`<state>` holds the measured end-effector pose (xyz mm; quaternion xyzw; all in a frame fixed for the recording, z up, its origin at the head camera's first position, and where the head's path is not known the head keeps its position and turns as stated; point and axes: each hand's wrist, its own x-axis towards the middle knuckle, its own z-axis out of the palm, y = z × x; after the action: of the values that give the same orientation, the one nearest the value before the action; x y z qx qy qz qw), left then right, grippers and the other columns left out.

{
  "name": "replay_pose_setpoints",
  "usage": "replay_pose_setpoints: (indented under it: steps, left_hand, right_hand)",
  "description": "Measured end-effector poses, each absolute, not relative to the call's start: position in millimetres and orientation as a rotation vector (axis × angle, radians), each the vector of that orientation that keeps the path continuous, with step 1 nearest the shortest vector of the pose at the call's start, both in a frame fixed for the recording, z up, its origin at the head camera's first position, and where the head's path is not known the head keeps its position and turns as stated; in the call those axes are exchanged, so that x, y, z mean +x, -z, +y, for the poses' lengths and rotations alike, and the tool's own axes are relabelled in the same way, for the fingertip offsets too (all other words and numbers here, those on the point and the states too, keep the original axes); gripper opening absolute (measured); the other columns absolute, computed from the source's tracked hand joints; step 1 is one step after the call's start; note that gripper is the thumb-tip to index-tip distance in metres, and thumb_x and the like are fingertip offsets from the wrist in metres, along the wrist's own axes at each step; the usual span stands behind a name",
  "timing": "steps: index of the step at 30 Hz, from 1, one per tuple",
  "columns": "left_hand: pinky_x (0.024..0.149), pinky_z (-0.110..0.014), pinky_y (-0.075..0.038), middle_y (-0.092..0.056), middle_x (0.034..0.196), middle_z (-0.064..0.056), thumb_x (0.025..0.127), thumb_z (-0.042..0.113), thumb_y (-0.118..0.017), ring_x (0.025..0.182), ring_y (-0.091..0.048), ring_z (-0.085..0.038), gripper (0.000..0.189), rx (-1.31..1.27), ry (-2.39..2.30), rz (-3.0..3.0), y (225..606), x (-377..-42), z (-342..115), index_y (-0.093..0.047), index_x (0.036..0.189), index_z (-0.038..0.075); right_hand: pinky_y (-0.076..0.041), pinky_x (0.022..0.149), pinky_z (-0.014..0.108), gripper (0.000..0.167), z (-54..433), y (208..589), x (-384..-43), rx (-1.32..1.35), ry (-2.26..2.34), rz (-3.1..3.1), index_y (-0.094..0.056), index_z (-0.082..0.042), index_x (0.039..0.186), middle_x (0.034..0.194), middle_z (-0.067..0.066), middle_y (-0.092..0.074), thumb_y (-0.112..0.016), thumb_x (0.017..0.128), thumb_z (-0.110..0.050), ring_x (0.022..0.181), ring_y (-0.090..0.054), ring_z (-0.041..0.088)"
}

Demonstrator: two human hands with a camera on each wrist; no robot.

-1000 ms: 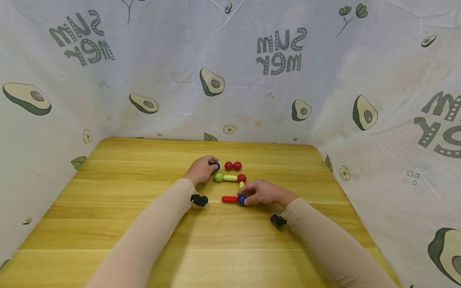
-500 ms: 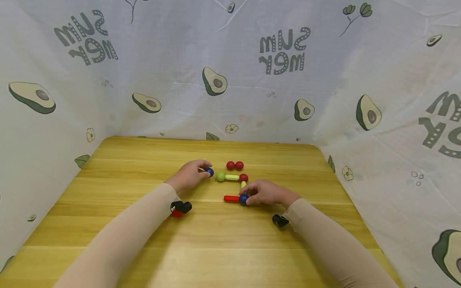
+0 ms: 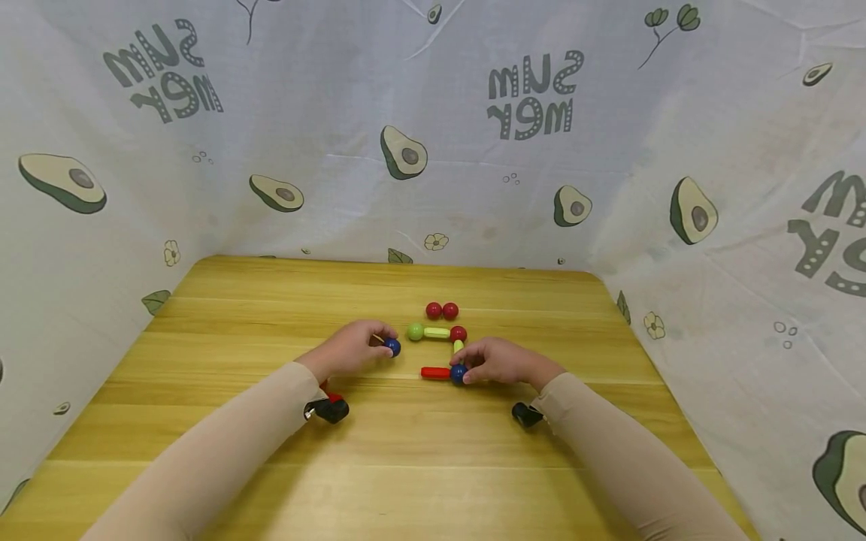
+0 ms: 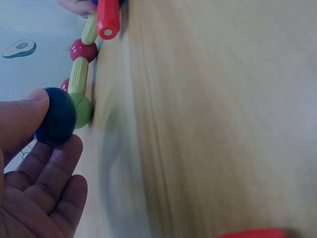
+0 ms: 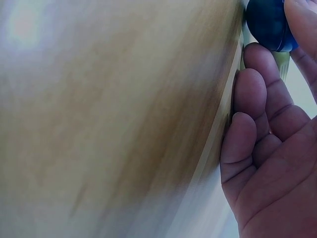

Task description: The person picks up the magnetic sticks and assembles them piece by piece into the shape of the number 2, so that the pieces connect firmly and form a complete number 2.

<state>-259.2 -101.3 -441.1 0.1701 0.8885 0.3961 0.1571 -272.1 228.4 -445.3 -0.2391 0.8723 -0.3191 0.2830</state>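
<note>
My left hand [image 3: 348,347] pinches a blue ball [image 4: 58,119] between thumb and fingertips, held left of the chain of toy rods and balls. My right hand [image 3: 501,361] grips a second blue ball [image 5: 267,25] at the chain's near corner. From that ball a red rod [image 3: 435,373] points left, its pale round end showing in the left wrist view. A short yellow-green rod [image 3: 458,346] runs back from it to a red ball [image 3: 458,333]. Another yellow-green rod [image 3: 436,333] links that red ball to a green ball [image 3: 415,331].
Two red balls [image 3: 442,310] sit side by side behind the chain. A red piece [image 3: 333,397] lies by the left wrist, partly hidden by the black wrist camera [image 3: 330,410]. A printed cloth [image 3: 433,203] hangs around the wooden table's [image 3: 433,481] back and sides.
My left hand has brought its blue ball from beside the green ball leftward and then nearer to me. The red piece by the left wrist has come into view. My right hand stays put.
</note>
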Motion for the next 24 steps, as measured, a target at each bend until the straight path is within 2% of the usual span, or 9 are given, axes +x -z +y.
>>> replay_pose_setpoints:
  steps: [7, 13, 24]
  left_hand:
    - [0.098, -0.038, -0.056, -0.072, 0.115, 0.000, 0.100, 0.021, -0.075, 0.104, -0.066, -0.016, 0.025, 0.499, -1.177, 2.475, 444.5, -250.0, -97.7, -0.071, 0.123, 0.014]
    - [0.096, -0.037, -0.056, -0.071, 0.112, 0.001, 0.099, 0.020, -0.076, 0.100, -0.065, -0.015, 0.022, 0.518, -1.172, 2.469, 447.5, -244.7, -92.7, -0.071, 0.120, 0.015]
    - [0.102, -0.042, -0.056, -0.072, 0.115, 0.002, 0.099, 0.022, -0.076, 0.107, -0.067, -0.014, 0.024, 0.544, -1.112, 2.504, 452.3, -239.4, -86.8, -0.070, 0.121, 0.017]
  right_hand:
    - [-0.050, 0.083, 0.032, 0.030, 228.9, 447.4, -273.1, -0.646, 0.878, 2.318, -0.075, -0.013, 0.125, 0.099, 0.003, -0.069, -0.078, 0.096, -0.014, 0.089, -0.057, 0.019]
    - [-0.050, 0.084, 0.032, 0.030, 229.5, 447.8, -273.6, -0.647, 0.870, 2.318, -0.074, -0.013, 0.126, 0.100, 0.002, -0.069, -0.077, 0.097, -0.014, 0.090, -0.057, 0.019]
    - [-0.051, 0.085, 0.032, 0.029, 229.5, 446.5, -272.7, -0.643, 0.872, 2.317, -0.074, -0.013, 0.126, 0.101, 0.003, -0.069, -0.077, 0.097, -0.014, 0.091, -0.057, 0.019]
